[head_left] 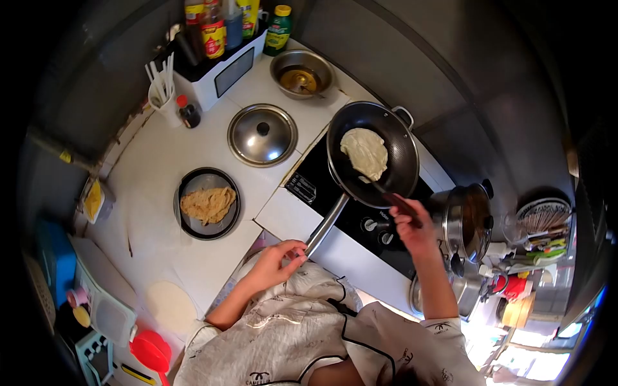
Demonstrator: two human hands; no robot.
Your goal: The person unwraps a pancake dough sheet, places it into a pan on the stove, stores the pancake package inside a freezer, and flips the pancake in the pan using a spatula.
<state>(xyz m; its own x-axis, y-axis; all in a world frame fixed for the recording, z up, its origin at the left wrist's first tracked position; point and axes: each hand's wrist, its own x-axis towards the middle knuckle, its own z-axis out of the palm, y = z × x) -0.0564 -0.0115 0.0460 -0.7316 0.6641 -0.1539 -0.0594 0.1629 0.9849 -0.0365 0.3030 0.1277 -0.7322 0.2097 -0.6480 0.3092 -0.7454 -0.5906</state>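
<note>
A pale flatbread [364,153] lies in a dark wok [400,151] on the black stove. My right hand [415,226] is closed round the dark handle of a spatula [394,201], whose tip reaches the flatbread's near edge. At the end of the wok's long metal handle [328,225], my left hand [280,262] has its fingers curled, thumb and fingertips at the handle's tip. Left of the stove, a round black pan [182,222] holds a browned, folded flatbread [208,205].
A domed lid [262,135] and a metal bowl of brown liquid [301,71] stand behind on the white counter. Bottles [214,32] fill the back left. A steel pot [460,222] is right of the stove. A pale dough round [170,305] and red ladle [151,350] lie front left.
</note>
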